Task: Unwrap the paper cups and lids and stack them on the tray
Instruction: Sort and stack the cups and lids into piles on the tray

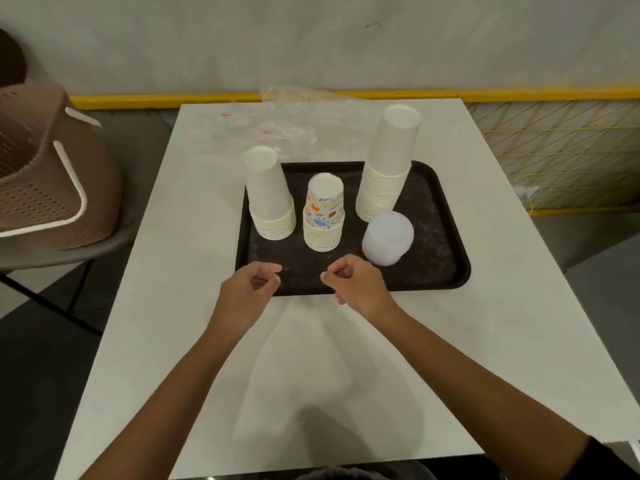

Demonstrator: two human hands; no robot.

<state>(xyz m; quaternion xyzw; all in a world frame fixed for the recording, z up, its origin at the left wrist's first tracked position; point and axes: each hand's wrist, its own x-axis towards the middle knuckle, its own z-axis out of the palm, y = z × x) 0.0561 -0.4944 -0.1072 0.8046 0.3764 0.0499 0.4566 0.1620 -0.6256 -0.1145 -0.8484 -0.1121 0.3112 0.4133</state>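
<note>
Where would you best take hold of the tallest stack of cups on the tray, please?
Probably low down, round the band of nested rims of the tall stack, coming from its right, where the tray is bare. The stack is high and narrows upward, so a top grip may lift off only some cups; the lids crowd its front.

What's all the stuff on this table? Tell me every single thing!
table: one, white, under everything
tray: one, black, middle of the table
short cup stack: one, plain white, upside down, left side of the tray
patterned cup stack: one, white with colourful drawings, upside down, middle of the tray
tall cup stack: one, plain white, upside down, right side of the tray
lid stack: one, see-through white, on the tray in front of the tall stack
plastic wrap: clear, crumpled, far end of the table
basket: one, brown, left of the table
left hand: at the tray's near edge, fingers loosely curled, holding nothing
right hand: beside it, the same
</note>
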